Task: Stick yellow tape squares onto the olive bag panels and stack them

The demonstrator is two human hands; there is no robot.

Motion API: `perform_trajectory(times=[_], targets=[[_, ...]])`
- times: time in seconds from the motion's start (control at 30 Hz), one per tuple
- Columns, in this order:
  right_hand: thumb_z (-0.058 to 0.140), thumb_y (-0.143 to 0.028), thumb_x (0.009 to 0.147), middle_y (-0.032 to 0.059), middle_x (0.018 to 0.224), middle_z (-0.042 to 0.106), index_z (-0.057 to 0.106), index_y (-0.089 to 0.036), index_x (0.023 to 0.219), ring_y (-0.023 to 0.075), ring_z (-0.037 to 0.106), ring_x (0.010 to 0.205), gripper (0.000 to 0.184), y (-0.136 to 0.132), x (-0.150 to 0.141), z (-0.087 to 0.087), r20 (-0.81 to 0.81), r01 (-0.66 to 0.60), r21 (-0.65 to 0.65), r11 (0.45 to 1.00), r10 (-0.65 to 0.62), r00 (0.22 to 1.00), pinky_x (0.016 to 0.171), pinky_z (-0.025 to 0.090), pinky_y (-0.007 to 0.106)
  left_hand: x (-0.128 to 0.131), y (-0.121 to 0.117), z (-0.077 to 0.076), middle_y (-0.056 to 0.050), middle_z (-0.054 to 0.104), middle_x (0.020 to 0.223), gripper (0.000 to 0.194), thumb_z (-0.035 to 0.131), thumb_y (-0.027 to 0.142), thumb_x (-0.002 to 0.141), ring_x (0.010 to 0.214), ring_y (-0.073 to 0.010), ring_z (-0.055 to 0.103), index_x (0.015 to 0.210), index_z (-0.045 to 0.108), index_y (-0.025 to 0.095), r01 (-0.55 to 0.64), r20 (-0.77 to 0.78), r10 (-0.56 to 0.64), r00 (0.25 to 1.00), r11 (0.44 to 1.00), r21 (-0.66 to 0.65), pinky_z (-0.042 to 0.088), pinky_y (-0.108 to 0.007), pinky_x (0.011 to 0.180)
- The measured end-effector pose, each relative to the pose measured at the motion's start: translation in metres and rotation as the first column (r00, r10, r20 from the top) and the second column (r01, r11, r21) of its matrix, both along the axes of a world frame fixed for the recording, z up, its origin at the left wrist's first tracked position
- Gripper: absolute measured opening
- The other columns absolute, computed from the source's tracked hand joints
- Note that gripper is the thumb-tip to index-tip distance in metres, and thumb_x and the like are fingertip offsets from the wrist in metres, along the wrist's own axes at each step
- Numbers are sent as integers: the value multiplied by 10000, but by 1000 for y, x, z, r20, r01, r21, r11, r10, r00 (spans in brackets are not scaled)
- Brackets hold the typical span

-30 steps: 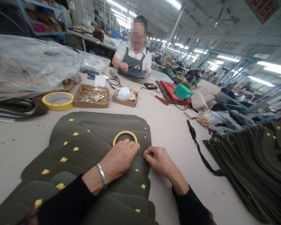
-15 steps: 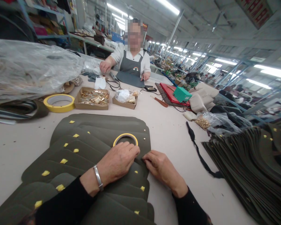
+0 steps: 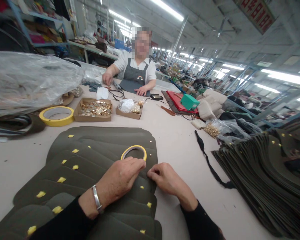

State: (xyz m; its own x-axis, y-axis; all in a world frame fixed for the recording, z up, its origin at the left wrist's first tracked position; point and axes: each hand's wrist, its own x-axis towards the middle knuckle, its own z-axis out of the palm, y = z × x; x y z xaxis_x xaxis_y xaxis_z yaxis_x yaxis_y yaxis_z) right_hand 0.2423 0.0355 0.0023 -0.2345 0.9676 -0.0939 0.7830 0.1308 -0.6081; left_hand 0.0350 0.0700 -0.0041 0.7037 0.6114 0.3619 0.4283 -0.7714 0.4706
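Observation:
My left hand (image 3: 123, 175), with a metal bracelet (image 3: 97, 199) at the wrist, is closed on a thin roll of yellow tape (image 3: 123, 154) held above the dark green panels. Those panels (image 3: 97, 180) lie overlapped in a fan, with small yellow tape pieces (image 3: 75, 151) stuck on several. Near the top panel's right edge are two small shiny studs (image 3: 150, 154). Just right of the roll, my right hand (image 3: 165, 176) is pinched at the panel's edge; what lies between its fingertips is too small to make out.
Across the table (image 3: 175, 140) a co-worker (image 3: 137, 71) handles a dark piece. A thick yellow tape roll (image 3: 57, 116), a box of gold metal parts (image 3: 93, 110) and a smaller box (image 3: 129, 108) stand at the back. Stacked dark panels (image 3: 260, 180) and a black strap (image 3: 211, 160) lie right.
The camera view has shifted slightly. My left hand and the tape roll have tilted up a little, while my right hand stays pinched by the panel edge.

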Motion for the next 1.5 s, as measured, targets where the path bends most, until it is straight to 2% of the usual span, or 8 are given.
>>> perform_trajectory(times=[0.2,0.33,0.87,0.97,1.07,1.2,1.3,1.5], targets=[[565,-137,835,15,800,706,713,-181,920,131,611,677,177,-1,-3,14,-266,120,262,957,-48,963,646,469,239,-2,-3,2,-23,663,1225,354,409,205,977,1077,-140,647,1327,441,245,-16,140,15,990,1000,7,505,-237,929],[563,-124,845,43,848,685,663,-182,989,144,609,729,185,-3,-13,20,-286,14,469,883,137,948,700,498,270,-3,-3,1,-76,639,1274,493,399,238,980,1015,-176,683,1453,260,217,-77,84,74,994,996,38,554,-268,837],[488,-58,789,10,627,616,599,-186,778,132,568,569,170,-5,-27,4,-58,-31,767,641,118,991,555,454,240,-4,-6,3,15,658,834,159,384,188,970,729,-158,650,997,535,230,-67,-16,66,998,997,-34,465,-258,619],[527,-99,765,7,600,613,627,-174,725,124,559,526,131,-8,-33,5,-187,109,656,746,21,982,521,444,236,-3,-5,3,18,601,739,183,392,162,959,673,-151,604,879,547,217,-88,8,88,996,995,46,428,-255,591],[575,-175,756,-9,554,611,629,-169,678,110,556,471,95,-7,-37,3,-460,341,275,899,-189,868,460,430,210,1,-9,4,16,540,676,208,393,139,947,607,-154,538,810,534,208,-116,63,107,992,979,168,382,-274,552],[654,-301,718,-26,496,592,622,-152,665,104,550,401,161,7,-24,-5,-656,455,-168,874,-444,610,420,445,207,9,-16,8,9,534,689,186,415,108,926,613,-162,511,820,533,204,-104,120,76,990,962,251,383,-286,560],[721,-394,677,-12,536,617,657,-128,716,94,560,417,276,20,-7,-11,-663,463,-257,848,-503,554,435,460,200,12,-15,8,3,573,727,147,462,112,921,663,-179,542,836,538,206,-141,-15,148,989,962,234,408,-290,576],[660,-400,748,-7,562,613,678,-129,740,95,568,462,271,27,-1,-17,-530,452,-151,879,-458,713,471,478,201,16,-4,9,-29,635,872,164,484,66,895,829,-233,590,886,574,203,-190,-393,218,893,976,109,499,-328,664]])
